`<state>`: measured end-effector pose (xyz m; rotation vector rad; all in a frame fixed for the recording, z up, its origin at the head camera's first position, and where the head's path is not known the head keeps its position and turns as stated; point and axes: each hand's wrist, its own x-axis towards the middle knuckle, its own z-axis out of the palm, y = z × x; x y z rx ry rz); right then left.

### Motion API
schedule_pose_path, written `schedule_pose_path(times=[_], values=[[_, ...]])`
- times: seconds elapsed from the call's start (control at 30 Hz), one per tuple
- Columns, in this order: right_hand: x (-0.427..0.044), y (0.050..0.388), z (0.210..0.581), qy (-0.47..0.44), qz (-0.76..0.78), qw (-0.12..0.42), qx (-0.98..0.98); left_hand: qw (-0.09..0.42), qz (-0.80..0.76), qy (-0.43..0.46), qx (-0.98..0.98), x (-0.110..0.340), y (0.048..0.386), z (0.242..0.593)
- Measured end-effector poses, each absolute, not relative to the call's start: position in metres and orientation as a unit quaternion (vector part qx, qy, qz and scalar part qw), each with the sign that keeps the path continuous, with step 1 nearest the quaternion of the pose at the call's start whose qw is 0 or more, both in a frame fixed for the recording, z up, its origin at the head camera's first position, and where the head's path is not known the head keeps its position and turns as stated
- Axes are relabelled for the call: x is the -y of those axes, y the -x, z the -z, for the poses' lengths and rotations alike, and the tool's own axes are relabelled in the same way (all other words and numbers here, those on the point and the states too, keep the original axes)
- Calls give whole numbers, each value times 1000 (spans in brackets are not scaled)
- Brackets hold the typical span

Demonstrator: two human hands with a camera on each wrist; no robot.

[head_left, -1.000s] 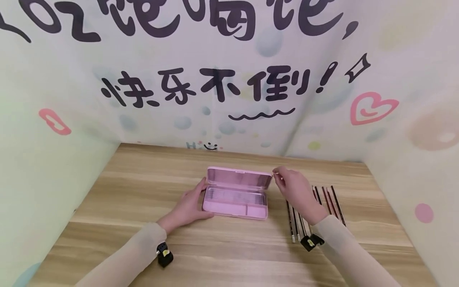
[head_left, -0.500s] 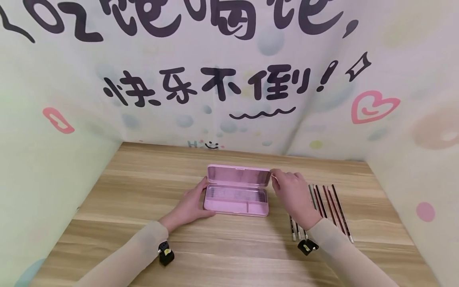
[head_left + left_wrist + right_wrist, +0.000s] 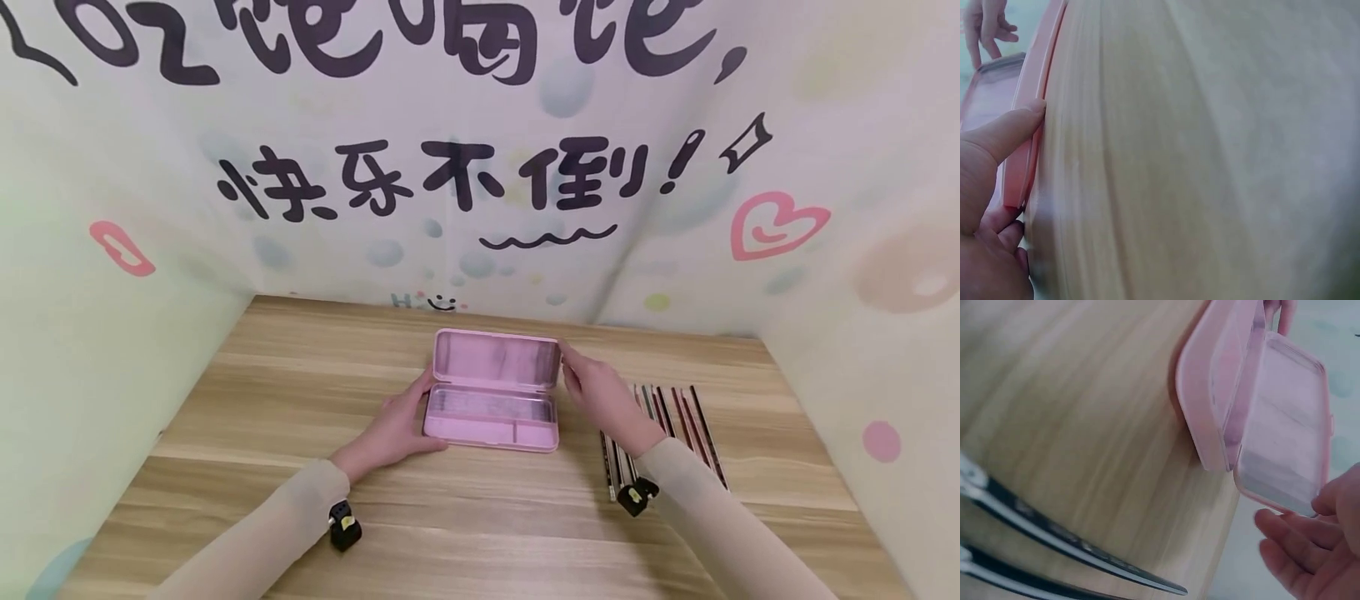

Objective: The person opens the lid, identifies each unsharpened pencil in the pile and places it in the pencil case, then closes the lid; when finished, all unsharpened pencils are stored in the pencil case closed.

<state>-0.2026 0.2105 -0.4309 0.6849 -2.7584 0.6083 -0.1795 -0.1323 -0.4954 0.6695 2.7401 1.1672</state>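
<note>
A pink pencil case (image 3: 491, 433) lies on the wooden table, its lid (image 3: 497, 360) tilted back from the base. The left hand (image 3: 390, 433) grips the case's left end, thumb at the front edge; the left wrist view shows that thumb on the pink wall (image 3: 1022, 165). At the lid's right edge, the right hand (image 3: 603, 400) pinches the corner between thumb and fingers, as the right wrist view shows of the hand (image 3: 1319, 540) and lid (image 3: 1288, 425). The base shows a long compartment and a small divider, with no pencils visible inside.
Several pencils (image 3: 693, 433) lie side by side right of the case, partly under the right forearm; two show large in the right wrist view (image 3: 1079, 544). A printed cloth wall (image 3: 420, 267) stands behind the table (image 3: 300, 358), with others at both sides.
The right hand has moved slightly left with the lid's corner, and the lid has swung further back and stands more open. The left hand has stayed on the case's left end.
</note>
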Motion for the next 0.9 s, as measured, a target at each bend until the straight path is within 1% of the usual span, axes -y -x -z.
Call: schedule_pose_path(times=[0.23, 0.37, 0.47, 0.67, 0.9], values=[[-211, 225, 435, -246, -223, 52, 942, 64, -366, -217, -903, 135, 181, 495], [-212, 237, 440, -227, -263, -5, 938, 66, -350, -222, -908, 135, 182, 496], [-212, 246, 447, -220, -271, -36, 937, 60, -346, -225, -909, 135, 182, 496], [-212, 260, 455, -223, -239, -62, 943, 63, -345, -227, -908, 135, 183, 496], [-210, 265, 454, -213, -231, -98, 944, 63, -337, -230, -911, 135, 183, 497]])
